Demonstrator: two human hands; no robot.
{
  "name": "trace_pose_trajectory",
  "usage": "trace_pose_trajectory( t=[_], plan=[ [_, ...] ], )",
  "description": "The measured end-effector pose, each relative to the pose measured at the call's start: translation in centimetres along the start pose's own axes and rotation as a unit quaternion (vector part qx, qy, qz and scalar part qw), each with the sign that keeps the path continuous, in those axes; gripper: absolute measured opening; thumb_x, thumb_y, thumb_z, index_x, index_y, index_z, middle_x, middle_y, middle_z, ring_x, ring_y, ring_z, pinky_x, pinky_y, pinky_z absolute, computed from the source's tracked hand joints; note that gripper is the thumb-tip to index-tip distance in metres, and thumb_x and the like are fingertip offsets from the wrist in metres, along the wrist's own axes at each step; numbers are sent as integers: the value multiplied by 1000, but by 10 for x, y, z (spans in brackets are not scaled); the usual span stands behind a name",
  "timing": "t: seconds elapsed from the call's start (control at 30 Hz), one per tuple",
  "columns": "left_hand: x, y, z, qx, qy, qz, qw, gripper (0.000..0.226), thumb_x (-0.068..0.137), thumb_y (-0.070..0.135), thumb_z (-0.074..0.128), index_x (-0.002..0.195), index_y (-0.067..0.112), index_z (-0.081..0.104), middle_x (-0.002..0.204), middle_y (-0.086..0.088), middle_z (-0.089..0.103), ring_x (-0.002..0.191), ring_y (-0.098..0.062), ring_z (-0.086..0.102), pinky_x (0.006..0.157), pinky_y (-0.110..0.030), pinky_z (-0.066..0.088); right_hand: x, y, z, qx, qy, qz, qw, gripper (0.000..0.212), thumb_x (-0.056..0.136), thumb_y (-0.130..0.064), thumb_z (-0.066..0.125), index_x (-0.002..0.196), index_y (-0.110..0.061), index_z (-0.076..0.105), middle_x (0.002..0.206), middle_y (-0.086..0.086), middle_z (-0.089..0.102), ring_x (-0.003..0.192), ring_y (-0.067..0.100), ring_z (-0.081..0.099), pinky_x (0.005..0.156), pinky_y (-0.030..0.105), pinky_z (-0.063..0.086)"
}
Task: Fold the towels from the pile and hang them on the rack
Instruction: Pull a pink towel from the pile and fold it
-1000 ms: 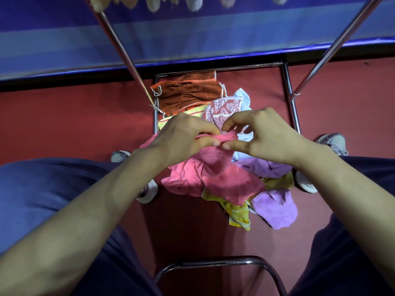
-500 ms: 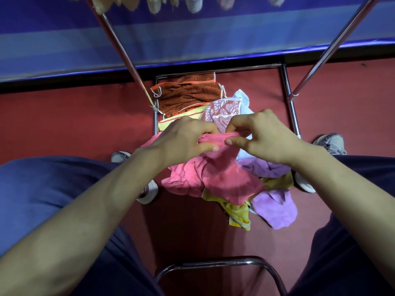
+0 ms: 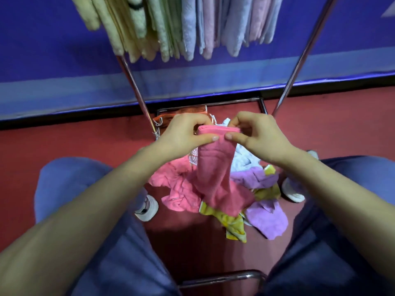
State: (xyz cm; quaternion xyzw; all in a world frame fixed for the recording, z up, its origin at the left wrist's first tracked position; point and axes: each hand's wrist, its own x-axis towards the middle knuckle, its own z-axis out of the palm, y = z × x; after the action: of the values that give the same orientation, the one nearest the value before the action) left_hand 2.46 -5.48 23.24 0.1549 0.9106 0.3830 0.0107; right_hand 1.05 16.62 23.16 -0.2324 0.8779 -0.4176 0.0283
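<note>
**Pink towel pinched at its top fold, over the pile**

Head view. Held up in front of the body: pink towel (image 3: 215, 171), folded into a narrow strip and hanging straight down. Gripped at the folded top edge by left hand (image 3: 188, 133) and right hand (image 3: 256, 135), each with thumb in front and curled fingers behind, thumb tips close together at the middle. Lower end over the pile (image 3: 177, 189) of crumpled pink, yellow, purple and pale towels; touching it or not, cannot tell. Pile lying on the red floor (image 3: 64, 146) between two blue-trousered knees and two white shoes (image 3: 147, 208). Beyond the hands, slanting chrome poles of the rack (image 3: 298, 67). Along the top, a row of hung towels (image 3: 188, 28) in cream, green, pale blue and pink, close together.
</note>
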Motion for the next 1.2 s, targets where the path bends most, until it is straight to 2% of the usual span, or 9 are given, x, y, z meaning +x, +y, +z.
trace_pose_trajectory(
  t=[0.07, 0.2, 0.37, 0.47, 0.6, 0.67, 0.87, 0.97, 1.2],
  plan=[
    [2, 26, -19, 21, 6, 21, 1000, 18, 78, 37, 79, 84, 22, 72, 77, 4, 70, 74, -16, 64, 71, -37, 50, -1, -24, -24, -38, 13, -30, 999, 13, 81, -19, 80, 85, -17, 67, 67, 0, 66, 62, 22, 62, 65, 37, 51],
    [10, 86, -65, 61, 67, 101, 991, 23, 79, 38, 76, 91, 19, 75, 82, 1, 70, 78, -17, 63, 72, -34, 46, -1, -83, -79, -86, 88, -92, 988, 13, 79, -22, 76, 82, -15, 67, 64, -6, 62, 55, 5, 53, 60, 21, 41],
    [16, 145, -102, 95, 173, 176, 964, 24, 78, 32, 69, 97, 20, 77, 88, -1, 60, 82, -12, 57, 72, -25, 42, -10, -156, -115, -99, 148, -122, 976, 13, 72, -27, 65, 73, -18, 55, 53, -9, 51, 50, 10, 44, 54, 18, 33],
    [13, 167, -107, 82, 219, 192, 953, 19, 79, 20, 68, 96, 17, 74, 89, 2, 54, 80, -5, 53, 71, -17, 42, -9, -184, -128, -102, 158, -105, 977, 18, 71, -29, 65, 73, -16, 53, 52, -8, 50, 48, 11, 43, 53, 25, 37],
    [-2, 175, -94, -78, 286, 145, 944, 35, 82, 18, 73, 107, 23, 48, 105, -2, 55, 65, -9, 64, 65, -30, 53, -4, -204, -141, -119, 193, -100, 969, 25, 68, -31, 61, 77, -8, 57, 65, 8, 65, 65, 28, 62, 59, 39, 52],
    [-18, 165, -77, -78, 339, 104, 932, 35, 84, 22, 72, 105, 22, 44, 102, 1, 54, 60, -10, 66, 65, -37, 56, -4, -210, -146, -119, 214, -99, 965, 28, 64, -33, 56, 77, -9, 58, 67, 10, 66, 71, 32, 65, 64, 46, 55],
    [-60, 128, -13, -26, 148, 31, 988, 25, 83, 33, 70, 101, 23, 56, 88, 8, 68, 65, -9, 66, 72, -35, 54, -3, -226, -149, -102, 250, -97, 958, 36, 61, -42, 54, 77, -10, 58, 66, 8, 66, 71, 30, 67, 64, 45, 57],
    [-60, 121, -4, 16, 158, 2, 987, 31, 79, 44, 68, 103, 29, 56, 79, 7, 69, 69, -9, 68, 74, -38, 55, -4, -231, -148, -92, 259, -99, 956, 46, 58, -48, 51, 77, -8, 58, 67, 11, 66, 71, 30, 68, 64, 45, 57],
    [-59, 113, -4, 24, 232, -19, 972, 10, 84, 28, 65, 90, 26, 57, 69, 6, 66, 70, -21, 66, 71, -40, 53, -3, -226, -150, -114, 291, -74, 947, 25, 65, -32, 58, 75, -9, 57, 65, 8, 65, 70, 28, 68, 64, 44, 57]
  ],
)
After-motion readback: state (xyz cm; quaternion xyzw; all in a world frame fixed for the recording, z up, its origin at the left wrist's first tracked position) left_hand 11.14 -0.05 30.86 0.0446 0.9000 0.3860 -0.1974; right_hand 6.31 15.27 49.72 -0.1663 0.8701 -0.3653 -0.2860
